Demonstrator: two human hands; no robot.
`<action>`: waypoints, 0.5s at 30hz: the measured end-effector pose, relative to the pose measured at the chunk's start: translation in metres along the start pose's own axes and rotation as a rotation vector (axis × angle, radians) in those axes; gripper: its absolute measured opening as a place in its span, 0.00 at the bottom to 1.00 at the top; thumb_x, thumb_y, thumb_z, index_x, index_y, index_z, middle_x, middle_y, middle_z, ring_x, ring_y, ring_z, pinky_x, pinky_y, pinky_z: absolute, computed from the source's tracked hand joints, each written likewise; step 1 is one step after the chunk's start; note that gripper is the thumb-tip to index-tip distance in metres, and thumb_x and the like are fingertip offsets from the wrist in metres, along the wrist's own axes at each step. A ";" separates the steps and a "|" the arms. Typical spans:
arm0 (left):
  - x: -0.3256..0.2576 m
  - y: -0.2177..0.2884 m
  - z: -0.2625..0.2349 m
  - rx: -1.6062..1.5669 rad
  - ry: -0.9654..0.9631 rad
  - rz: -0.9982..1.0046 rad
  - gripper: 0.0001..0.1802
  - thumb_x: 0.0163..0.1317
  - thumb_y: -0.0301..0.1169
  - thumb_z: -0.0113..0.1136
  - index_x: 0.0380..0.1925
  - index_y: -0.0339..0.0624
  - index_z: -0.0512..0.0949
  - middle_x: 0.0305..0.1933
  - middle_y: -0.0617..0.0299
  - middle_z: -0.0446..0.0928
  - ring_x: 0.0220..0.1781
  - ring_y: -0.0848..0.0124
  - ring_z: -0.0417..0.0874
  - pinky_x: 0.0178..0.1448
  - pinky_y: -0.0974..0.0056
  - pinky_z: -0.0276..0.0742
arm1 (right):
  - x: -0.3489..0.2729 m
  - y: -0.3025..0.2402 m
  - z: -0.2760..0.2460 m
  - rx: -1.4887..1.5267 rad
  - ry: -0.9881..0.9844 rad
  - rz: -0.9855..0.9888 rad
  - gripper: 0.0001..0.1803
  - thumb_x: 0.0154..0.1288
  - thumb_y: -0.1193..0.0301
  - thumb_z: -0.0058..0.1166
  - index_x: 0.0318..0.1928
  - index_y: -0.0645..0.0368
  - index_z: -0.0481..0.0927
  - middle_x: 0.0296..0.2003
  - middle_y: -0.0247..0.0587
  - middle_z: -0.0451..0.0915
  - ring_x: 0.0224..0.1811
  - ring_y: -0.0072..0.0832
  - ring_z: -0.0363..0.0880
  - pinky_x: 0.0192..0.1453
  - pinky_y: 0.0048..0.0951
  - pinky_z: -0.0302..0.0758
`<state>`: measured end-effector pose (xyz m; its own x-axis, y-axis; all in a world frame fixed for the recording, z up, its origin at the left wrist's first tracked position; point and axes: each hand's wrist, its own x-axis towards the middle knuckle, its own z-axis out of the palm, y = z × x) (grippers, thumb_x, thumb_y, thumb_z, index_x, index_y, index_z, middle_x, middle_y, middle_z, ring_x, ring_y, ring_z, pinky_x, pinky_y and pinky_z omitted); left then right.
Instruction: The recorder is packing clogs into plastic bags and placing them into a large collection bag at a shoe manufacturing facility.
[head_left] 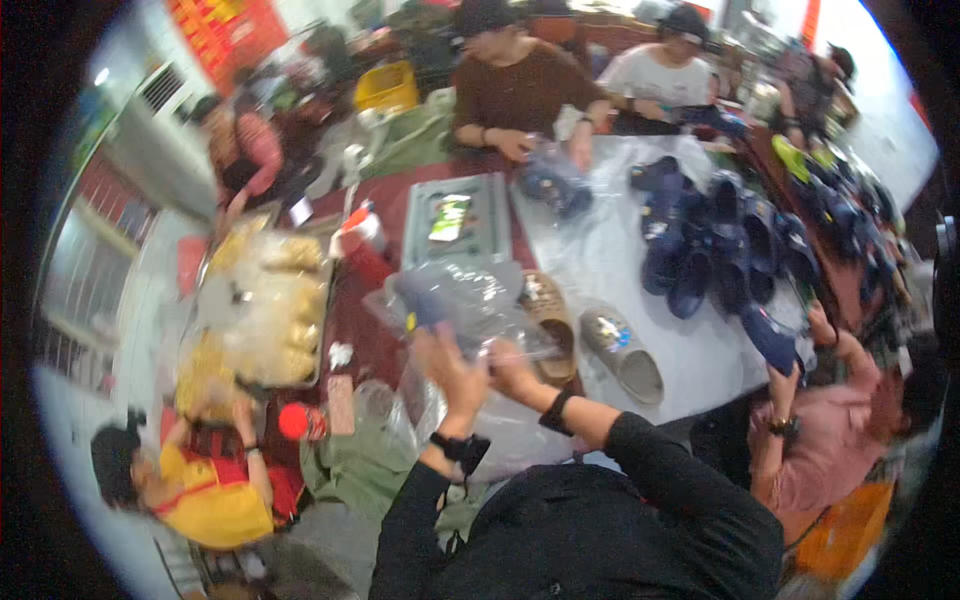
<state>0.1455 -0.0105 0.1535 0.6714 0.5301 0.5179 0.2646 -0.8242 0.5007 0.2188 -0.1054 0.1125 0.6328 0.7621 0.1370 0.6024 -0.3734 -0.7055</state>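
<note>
In front of me a clear plastic bag point(470, 285) is held up, with a dark blue clog point(422, 303) showing through it. My left hand point(447, 368) is closed around the near end of the bagged clog. The fingers of my right hand point(517, 372) pinch the bag's edge just to the right; their tips are blurred. Just beyond my right hand a tan clog point(548, 315) lies partly behind the plastic. Farther right, a grey clog point(622, 352) with colourful charms rests on the white table covering.
Many dark blue clogs point(725, 240) lie on the white sheet point(565, 255) at right. A grey tray point(460, 220) stands beyond the bag. Left are a phone point(341, 404), a red-lidded jar point(297, 421) and a tray of yellowish packets point(300, 330). Co-workers sit around the table.
</note>
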 end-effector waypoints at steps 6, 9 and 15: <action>0.000 0.011 -0.019 -0.601 -0.247 -0.715 0.51 0.47 0.26 0.66 0.69 0.51 0.45 0.59 0.49 0.62 0.55 0.63 0.68 0.57 0.63 0.67 | -0.004 -0.005 0.031 0.274 0.216 -0.172 0.38 0.44 0.71 0.63 0.58 0.61 0.64 0.55 0.53 0.68 0.56 0.49 0.66 0.59 0.43 0.64; -0.003 0.004 -0.023 -0.608 -0.227 -0.709 0.50 0.47 0.25 0.65 0.68 0.50 0.47 0.59 0.49 0.62 0.58 0.63 0.66 0.57 0.62 0.67 | -0.021 -0.007 0.013 0.485 -0.056 -0.207 0.39 0.51 0.70 0.58 0.64 0.62 0.56 0.56 0.57 0.66 0.56 0.49 0.66 0.61 0.39 0.63; -0.016 -0.033 -0.014 -0.292 -0.183 -0.524 0.44 0.46 0.24 0.63 0.65 0.43 0.55 0.64 0.46 0.60 0.64 0.55 0.62 0.68 0.60 0.53 | -0.029 0.042 -0.135 0.467 -0.874 -0.133 0.19 0.55 0.69 0.53 0.48 0.64 0.76 0.38 0.47 0.80 0.39 0.31 0.78 0.45 0.31 0.72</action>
<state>0.1166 0.0106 0.1384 0.6181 0.7852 0.0377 0.4080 -0.3614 0.8384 0.2918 -0.2147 0.1726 -0.1189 0.9740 -0.1927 0.2717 -0.1547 -0.9499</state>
